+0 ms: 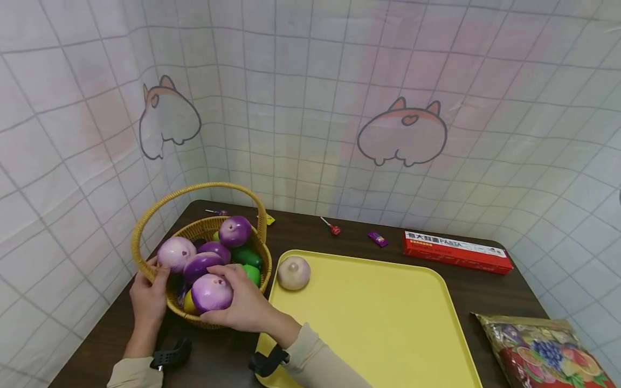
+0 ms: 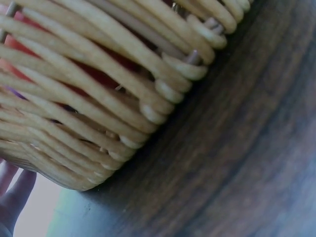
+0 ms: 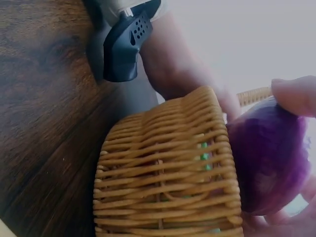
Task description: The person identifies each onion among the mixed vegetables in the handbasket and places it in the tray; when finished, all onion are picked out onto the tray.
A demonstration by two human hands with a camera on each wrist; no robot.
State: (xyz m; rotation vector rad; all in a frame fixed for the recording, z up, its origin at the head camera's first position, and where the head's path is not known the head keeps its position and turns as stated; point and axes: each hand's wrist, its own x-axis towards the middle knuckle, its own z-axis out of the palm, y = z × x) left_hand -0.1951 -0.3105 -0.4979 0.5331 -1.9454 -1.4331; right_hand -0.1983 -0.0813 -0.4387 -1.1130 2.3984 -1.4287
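Fingers (image 1: 233, 275) of the right hand (image 1: 245, 304) curl around a purple onion (image 1: 211, 293) at the front of the wicker basket (image 1: 145, 221), while the left hand (image 1: 147, 299) grips its near rim on the dark surface (image 1: 339, 237).

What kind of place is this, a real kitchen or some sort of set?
Probably a staged tabletop set, not a real kitchen: printed grid cloth with cartoon animals hangs as walls around a dark table, which holds a wicker basket of what look like toy vegetables, and a yellow tray.

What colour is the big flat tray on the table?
The flat plastic tray is plain yellow; the head view shows it best.
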